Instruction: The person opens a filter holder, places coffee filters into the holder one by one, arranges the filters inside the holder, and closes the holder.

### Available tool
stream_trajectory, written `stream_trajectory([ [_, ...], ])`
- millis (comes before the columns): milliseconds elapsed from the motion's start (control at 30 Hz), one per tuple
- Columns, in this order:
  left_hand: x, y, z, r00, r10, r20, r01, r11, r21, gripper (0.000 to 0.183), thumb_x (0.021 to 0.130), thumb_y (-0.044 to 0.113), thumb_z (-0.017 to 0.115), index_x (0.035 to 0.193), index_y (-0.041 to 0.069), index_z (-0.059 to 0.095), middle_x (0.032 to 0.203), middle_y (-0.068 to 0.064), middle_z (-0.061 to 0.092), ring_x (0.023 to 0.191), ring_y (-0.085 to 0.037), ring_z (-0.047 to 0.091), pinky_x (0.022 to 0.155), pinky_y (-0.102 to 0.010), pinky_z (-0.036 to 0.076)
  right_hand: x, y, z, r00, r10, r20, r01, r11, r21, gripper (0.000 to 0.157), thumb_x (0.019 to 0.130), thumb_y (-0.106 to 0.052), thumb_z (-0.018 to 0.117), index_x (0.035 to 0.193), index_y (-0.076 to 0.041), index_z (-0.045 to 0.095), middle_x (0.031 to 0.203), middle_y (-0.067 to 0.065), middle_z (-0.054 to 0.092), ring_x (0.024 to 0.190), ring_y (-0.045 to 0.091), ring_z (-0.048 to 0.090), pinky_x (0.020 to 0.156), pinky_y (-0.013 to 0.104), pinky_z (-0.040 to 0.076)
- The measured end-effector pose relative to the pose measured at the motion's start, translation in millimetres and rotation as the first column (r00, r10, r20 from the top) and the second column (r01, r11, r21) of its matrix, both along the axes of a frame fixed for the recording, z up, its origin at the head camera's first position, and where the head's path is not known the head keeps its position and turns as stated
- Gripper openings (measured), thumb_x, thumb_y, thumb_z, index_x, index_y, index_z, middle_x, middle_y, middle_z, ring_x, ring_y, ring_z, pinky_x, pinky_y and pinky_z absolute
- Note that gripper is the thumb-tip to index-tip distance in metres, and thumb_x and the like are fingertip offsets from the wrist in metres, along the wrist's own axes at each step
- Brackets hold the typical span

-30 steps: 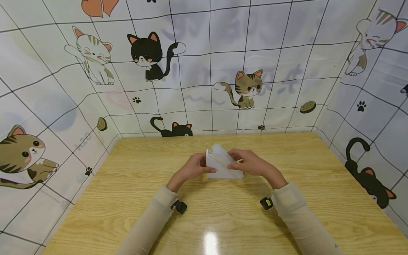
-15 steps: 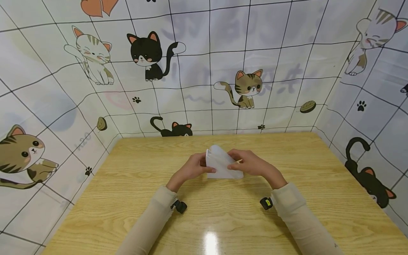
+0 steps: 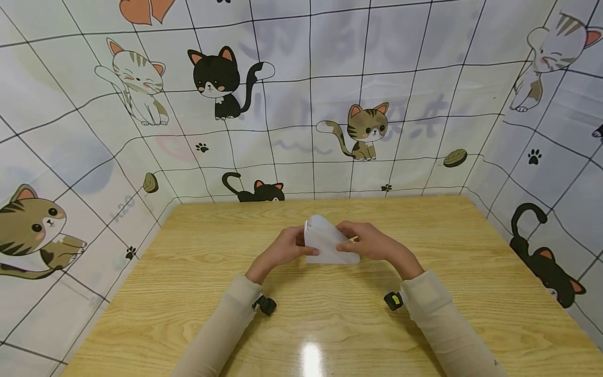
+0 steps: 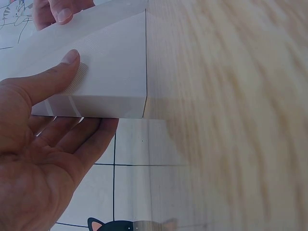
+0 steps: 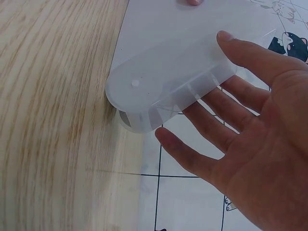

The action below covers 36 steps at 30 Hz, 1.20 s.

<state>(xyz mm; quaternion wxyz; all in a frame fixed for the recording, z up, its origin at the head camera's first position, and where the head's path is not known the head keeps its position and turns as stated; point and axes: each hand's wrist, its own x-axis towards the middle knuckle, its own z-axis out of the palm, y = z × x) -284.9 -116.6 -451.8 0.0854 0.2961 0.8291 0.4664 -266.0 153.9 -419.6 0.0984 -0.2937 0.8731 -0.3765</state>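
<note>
A white flat box (image 3: 322, 256) stands on edge near the middle of the table. Across it slants a translucent, round-ended plastic case (image 5: 154, 79), and its upper rounded end shows above the box in the head view. My left hand (image 3: 285, 246) grips the box's left side, thumb on the near face and fingers behind. At the right, my right hand (image 3: 372, 241) holds the translucent case with the thumb on its face and the fingers along its far side. In the left wrist view, the box's bottom edge is right at the tabletop.
The wooden table (image 3: 301, 309) runs back to a cat-print cloth wall (image 3: 292, 115), with similar cloth on both sides. A black wrist camera (image 3: 266, 305) hangs by the left cuff and another camera (image 3: 393, 300) by the right.
The translucent case has turned slightly, its upper rounded end shifting a little left and down against the white box. Both hands keep nearly the same place and hold.
</note>
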Motion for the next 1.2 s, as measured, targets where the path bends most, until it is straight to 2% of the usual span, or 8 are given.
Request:
stream_trajectory([
  [167, -1.2, -0.6, -0.4, 1.000, -0.010, 0.008, 0.010, 1.000, -0.002, 0.049, 0.090, 0.004, 0.079, 0.136, 0.000, 0.063, 0.117, -0.020, 0.074, 0.096, -0.022, 0.075, 0.080, -0.027, 0.059, 0.5, -0.9, -0.4, 1.000, 0.007, -0.004, -0.007, 1.000, 0.000, 0.044, 0.101, -0.029, 0.069, 0.139, -0.011, 0.058, 0.133, 0.011, 0.069, 0.126, 0.033, 0.064, 0.106, 0.061, 0.049],
  [367, 0.4, -0.4, -0.8, 1.000, -0.012, 0.002, 0.012, 1.000, 0.018, 0.052, 0.091, 0.009, 0.080, 0.139, 0.004, 0.061, 0.120, -0.019, 0.073, 0.099, -0.022, 0.075, 0.081, -0.028, 0.060, 1.0, -1.1, -0.1, 1.000, 0.012, -0.003, -0.012, 1.000, 0.010, 0.045, 0.101, -0.029, 0.069, 0.140, -0.010, 0.058, 0.134, 0.011, 0.068, 0.126, 0.033, 0.064, 0.105, 0.060, 0.049],
  [800, 0.3, -1.6, 0.1, 1.000, -0.015, 0.014, 0.015, 1.000, 0.018, 0.046, 0.092, 0.012, 0.080, 0.135, 0.010, 0.064, 0.118, -0.010, 0.075, 0.099, -0.018, 0.075, 0.083, -0.030, 0.061, 1.5, 0.3, 0.0, 0.999, 0.033, -0.026, -0.033, 0.999, 0.020, 0.044, 0.102, -0.029, 0.068, 0.140, -0.009, 0.057, 0.133, 0.012, 0.069, 0.125, 0.034, 0.065, 0.103, 0.059, 0.051],
  [1200, -0.7, -1.9, -0.5, 1.000, -0.021, 0.018, 0.021, 1.000, 0.023, 0.048, 0.091, 0.012, 0.081, 0.135, 0.010, 0.064, 0.120, -0.012, 0.074, 0.099, -0.018, 0.075, 0.083, -0.030, 0.061, 1.2, -0.5, -0.8, 0.999, 0.042, -0.023, -0.041, 0.998, 0.037, 0.043, 0.102, -0.028, 0.068, 0.139, -0.009, 0.058, 0.131, 0.011, 0.069, 0.122, 0.032, 0.066, 0.102, 0.060, 0.051],
])
